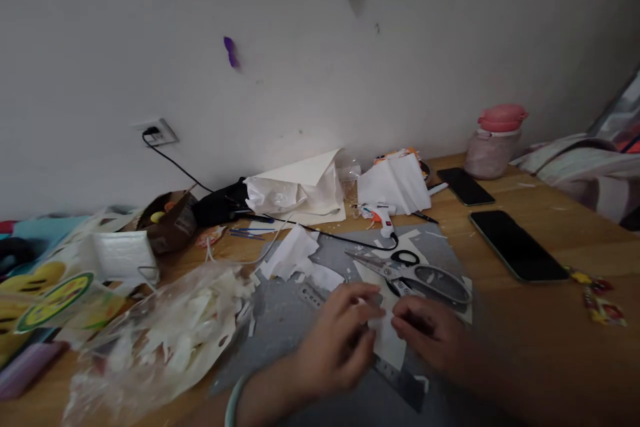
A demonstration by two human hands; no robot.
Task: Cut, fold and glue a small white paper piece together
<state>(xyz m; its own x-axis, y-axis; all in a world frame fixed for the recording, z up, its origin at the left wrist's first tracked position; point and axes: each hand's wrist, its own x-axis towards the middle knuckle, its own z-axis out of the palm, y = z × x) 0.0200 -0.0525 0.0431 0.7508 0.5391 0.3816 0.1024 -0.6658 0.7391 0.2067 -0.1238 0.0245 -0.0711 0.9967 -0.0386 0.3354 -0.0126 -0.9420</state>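
Observation:
My left hand (340, 340) is held over the grey cutting mat (280, 360), its fingers loosely curled and apart, with no object plain between them. Close to its right, my right hand (437, 337) has thumb and fingertips closed together; what they pinch, if anything, is too small to make out. A strip of cream paper (391, 341) shows between and beneath the hands. Under it a metal ruler (400, 380) lies slantwise, partly covered. Just beyond my right hand rest grey-handled scissors (437, 282) and a smaller black-handled pair (405, 257).
A white glue gun (385, 217) lies at the mat's back edge, its cord crossing left. Torn white paper (295, 250) is nearby. At left spreads a plastic bag of scraps (185, 333). Two phones (517, 245) and a pink-lidded bottle (495, 147) stand right.

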